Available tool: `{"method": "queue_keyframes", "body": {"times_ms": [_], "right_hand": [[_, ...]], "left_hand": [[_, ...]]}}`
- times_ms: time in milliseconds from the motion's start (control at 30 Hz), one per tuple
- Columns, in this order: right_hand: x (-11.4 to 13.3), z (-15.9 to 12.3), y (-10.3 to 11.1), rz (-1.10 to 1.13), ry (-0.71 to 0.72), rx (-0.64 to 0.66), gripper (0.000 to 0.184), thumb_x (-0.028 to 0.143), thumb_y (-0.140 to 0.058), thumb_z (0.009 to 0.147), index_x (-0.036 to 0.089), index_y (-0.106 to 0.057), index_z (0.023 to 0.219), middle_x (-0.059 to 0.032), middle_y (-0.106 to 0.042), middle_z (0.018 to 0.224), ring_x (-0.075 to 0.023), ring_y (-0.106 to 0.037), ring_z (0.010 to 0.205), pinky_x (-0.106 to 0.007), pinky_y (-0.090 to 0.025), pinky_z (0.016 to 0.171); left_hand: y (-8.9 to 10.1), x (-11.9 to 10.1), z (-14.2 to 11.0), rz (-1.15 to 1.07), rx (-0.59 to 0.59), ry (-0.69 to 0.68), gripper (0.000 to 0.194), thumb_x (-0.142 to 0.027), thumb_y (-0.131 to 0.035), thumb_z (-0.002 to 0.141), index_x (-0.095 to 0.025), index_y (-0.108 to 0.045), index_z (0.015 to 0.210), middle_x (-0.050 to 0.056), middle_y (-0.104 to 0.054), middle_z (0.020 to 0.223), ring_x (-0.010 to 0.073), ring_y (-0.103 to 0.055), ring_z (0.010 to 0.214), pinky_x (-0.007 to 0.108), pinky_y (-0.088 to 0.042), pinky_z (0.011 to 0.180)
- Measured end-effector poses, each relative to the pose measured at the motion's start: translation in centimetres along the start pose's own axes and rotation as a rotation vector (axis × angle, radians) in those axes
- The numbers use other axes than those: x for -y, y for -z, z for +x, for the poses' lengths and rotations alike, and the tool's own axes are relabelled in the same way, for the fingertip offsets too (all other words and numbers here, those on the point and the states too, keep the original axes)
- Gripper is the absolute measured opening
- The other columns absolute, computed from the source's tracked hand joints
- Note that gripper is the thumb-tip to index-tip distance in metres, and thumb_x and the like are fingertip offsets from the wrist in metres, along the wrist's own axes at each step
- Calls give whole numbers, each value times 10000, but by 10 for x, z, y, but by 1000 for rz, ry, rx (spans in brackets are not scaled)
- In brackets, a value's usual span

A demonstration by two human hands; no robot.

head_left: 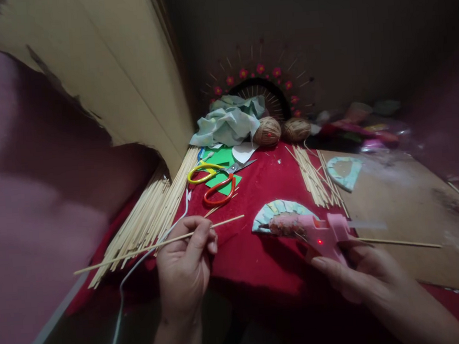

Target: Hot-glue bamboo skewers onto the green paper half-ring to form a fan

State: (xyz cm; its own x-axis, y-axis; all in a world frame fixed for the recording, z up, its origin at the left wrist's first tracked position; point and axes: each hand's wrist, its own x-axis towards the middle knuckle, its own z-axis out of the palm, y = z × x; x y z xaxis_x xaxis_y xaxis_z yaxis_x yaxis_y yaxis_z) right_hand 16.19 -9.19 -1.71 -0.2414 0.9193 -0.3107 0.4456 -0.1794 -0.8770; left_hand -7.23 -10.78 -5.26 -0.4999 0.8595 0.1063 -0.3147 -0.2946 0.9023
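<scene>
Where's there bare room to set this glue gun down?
Bare red cloth shows between the scissors and the sticks at right, barring one white scrap, and between your left hand and the glue gun. The board has a bare, smudged stretch right of its fabric-covered arch. Back and left are crowded: crumpled fabric, twine balls, green paper, more sticks.

Scissors [231, 170] left of glue gun [316, 230], twine balls [268, 131] behind

Left hand [185, 264] at seven o'clock, thumb [198, 240] and fingers [189, 225] pinched, wrist [180, 313] below; right hand [360, 273] at four o'clock, curled in a grip, thumb toward ten o'clock; both forearms [423, 305] bare.
</scene>
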Motion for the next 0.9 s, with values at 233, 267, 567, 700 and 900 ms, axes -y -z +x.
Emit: {"method": "queue_keyframes", "body": {"times_ms": [233, 267, 567, 700, 900], "right_hand": [[1, -2, 1, -42, 65, -9, 380, 545, -569, 754, 177, -661, 785, -13, -511, 600, -128, -397, 513, -236, -343, 440], [1, -2, 0, -49, 74, -12, 373, 536, -566, 764, 175, -659, 789, -11, -514, 602, -124, -400, 510, -229, -342, 435], [1, 0, 0, -69, 55, -47, 351, 505, -604, 758, 160, -665, 771, 12, -482, 551, -105, -380, 474, -199, -324, 400], [-2, 0, 1, -50, 48, -90, 362, 489, -613, 761, 165, -681, 909, -14, -564, 627, -123, -446, 521, -197, -361, 435], [-6, 1, -2, -37, 83, -124, 290, 461, -641, 744, 174, -683, 739, 6, -522, 549, -104, -400, 470, -191, -312, 390]], "left_hand": [[0, 1, -2, 17, -4, -20, 59, -200, -661, 783, -151, -633, 764, -14, -574, 681, 58, -521, 567, 142, -410, 506], [0, 2, -1, 20, -6, -24, 63, -202, -661, 784, -150, -633, 764, -13, -574, 678, 57, -520, 562, 141, -408, 503], [1, 3, -2, 38, -7, -36, 73, -193, -657, 793, -139, -626, 756, -10, -574, 680, 56, -522, 559, 139, -400, 500], [0, 2, -2, 57, 0, -32, 68, -190, -650, 799, -139, -624, 763, -13, -574, 670, 54, -516, 552, 142, -401, 507], [0, 2, -3, 64, 5, -26, 59, -190, -642, 807, -141, -625, 780, -12, -577, 662, 55, -515, 556, 144, -402, 521]]}}
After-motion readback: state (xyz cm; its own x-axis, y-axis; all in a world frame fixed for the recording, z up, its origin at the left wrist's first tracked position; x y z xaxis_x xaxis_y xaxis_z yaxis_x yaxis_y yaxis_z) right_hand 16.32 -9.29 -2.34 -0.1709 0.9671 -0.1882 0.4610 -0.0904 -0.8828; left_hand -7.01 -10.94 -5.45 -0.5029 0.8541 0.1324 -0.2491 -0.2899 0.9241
